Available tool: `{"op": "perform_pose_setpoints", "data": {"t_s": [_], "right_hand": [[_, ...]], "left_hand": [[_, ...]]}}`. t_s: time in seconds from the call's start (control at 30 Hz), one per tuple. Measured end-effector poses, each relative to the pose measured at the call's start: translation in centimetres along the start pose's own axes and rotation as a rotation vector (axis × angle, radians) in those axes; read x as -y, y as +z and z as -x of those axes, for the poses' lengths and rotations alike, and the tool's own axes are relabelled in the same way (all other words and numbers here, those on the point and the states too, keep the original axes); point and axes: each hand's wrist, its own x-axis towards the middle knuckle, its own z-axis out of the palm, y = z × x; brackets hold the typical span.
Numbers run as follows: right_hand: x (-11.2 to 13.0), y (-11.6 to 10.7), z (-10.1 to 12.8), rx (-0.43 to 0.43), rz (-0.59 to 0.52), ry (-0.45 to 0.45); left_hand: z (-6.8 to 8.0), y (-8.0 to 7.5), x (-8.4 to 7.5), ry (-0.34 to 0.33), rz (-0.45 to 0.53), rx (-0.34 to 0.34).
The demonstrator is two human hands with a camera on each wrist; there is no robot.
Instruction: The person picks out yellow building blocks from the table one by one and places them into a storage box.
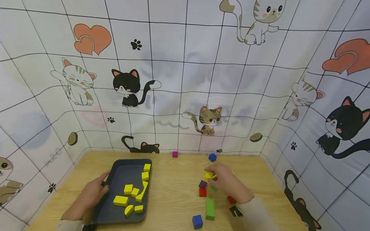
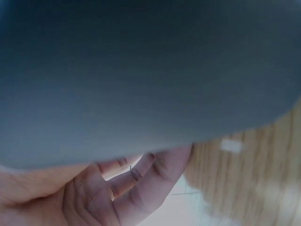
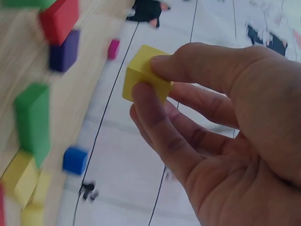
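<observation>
The wooden table [image 1: 173, 192] stands in a corner of walls covered with a cat-pattern cloth [image 1: 185, 80]. On the left part of the table lies a dark grey tray [image 1: 121, 175], and inside it are several yellow blocks [image 1: 120, 201] of different shapes, near its right and front sides.

The left hand [image 1: 89, 195] holds the tray at its left edge, with the thumb on the rim; in the left wrist view the fingers [image 2: 141, 181] lie quite straight under the tray's grey bottom [image 2: 141, 70], so the hand supports it more than it closes around it.

The right hand [image 1: 228, 184] is over the right part of the table and pinches a yellow cube [image 3: 143, 75] between the thumb and the forefinger. The cube is lifted off the table, clear of the other blocks.

Under and beside this hand lie loose blocks: a long green block [image 1: 210, 209], a blue cube [image 1: 197, 221] just left of it near the front edge, a red cube [image 1: 202, 192] with a purple cube [image 1: 203, 184] touching it from behind. Farther back, near the wall, are another blue cube [image 1: 212, 157] and a small magenta cube [image 1: 174, 154], well apart from each other.
</observation>
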Motion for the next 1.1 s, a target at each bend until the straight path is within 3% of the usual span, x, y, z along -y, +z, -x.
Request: {"op": "perform_pose_setpoints", "data": {"t_s": [0.2,0.7,1.1], "right_hand": [[3.9,1.2,-1.7,0.049,-0.059,-0.096],[15.1,7.8,-5.9,0.196,0.066,-0.398],[22.8,12.5,-7.6,0.319,0.262,-0.619]], "left_hand": [[0.0,-0.3,-0.3,0.024,-0.009,-0.012],[0.5,-0.5,-0.6,0.021,0.008,-0.001],[0.4,-0.3,-0.3,0.033,0.002,-0.012]]}}
